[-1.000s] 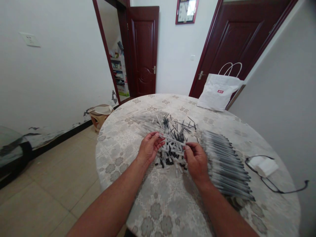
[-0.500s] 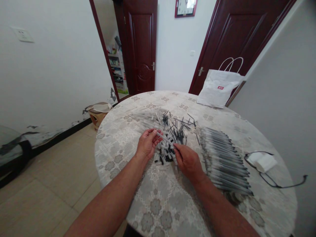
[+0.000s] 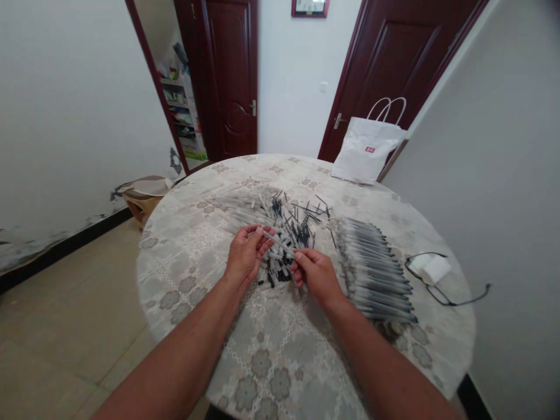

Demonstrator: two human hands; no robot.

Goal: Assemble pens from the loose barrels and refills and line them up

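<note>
A thin translucent pen (image 3: 279, 241) is held slantwise above the middle of the table, one end in each hand. My left hand (image 3: 247, 252) is closed on its upper left end, pinched between thumb and fingers. At the lower right end, my right hand (image 3: 317, 274) grips it with thumb and forefinger. Beneath the hands lies a heap of short white and black pen caps (image 3: 273, 269). Slim black pieces (image 3: 303, 234) are scattered just behind. Long clear tubes (image 3: 231, 205) lie further left. To the right, a stack of pens (image 3: 378, 271) with dark ends is laid side by side.
The round table (image 3: 175, 256) wears a floral cloth. Dark-framed glasses (image 3: 441, 297) and folded white tissue (image 3: 431, 267) lie at its right side. A white paper bag (image 3: 367, 150) stands at the far right edge. Beyond the left edge is a low brown stool (image 3: 144, 201).
The view has turned slightly right, so everything appears further left. Both hands still hold the pen. More of my right hand's curled fingers now shows.
</note>
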